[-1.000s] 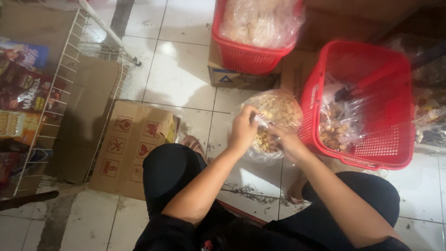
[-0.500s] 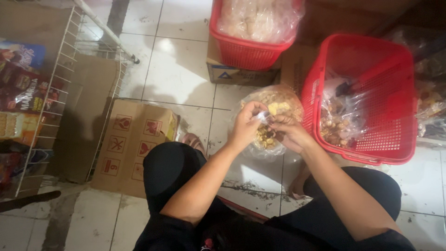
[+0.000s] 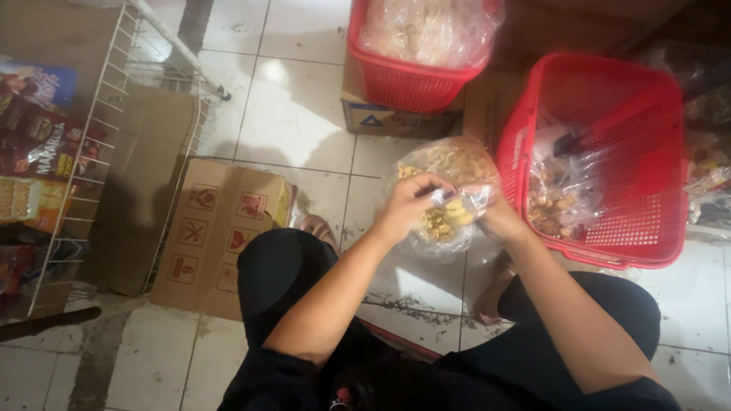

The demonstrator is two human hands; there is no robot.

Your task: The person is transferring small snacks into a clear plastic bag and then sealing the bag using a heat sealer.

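Note:
I sit over a white tiled floor with both hands around a clear plastic bag of yellowish-brown snacks [image 3: 449, 217]. My left hand [image 3: 411, 204] pinches the bag's left side near its top. On the right side, my right hand [image 3: 499, 213] grips the plastic. A bigger clear bag of the same snacks [image 3: 457, 161] lies just behind my hands.
A red plastic basket [image 3: 647, 228] to my right holds small bags of snacks [image 3: 556, 202]. Another red basket [image 3: 411, 87] with filled bags sits on a cardboard box [image 3: 381, 122] ahead. A flattened carton [image 3: 221, 236] lies at left, beside a white wire rack [image 3: 99, 114] of packets.
The small bag has been drawn a little toward me and gathered tighter between both hands; the view has shifted slightly.

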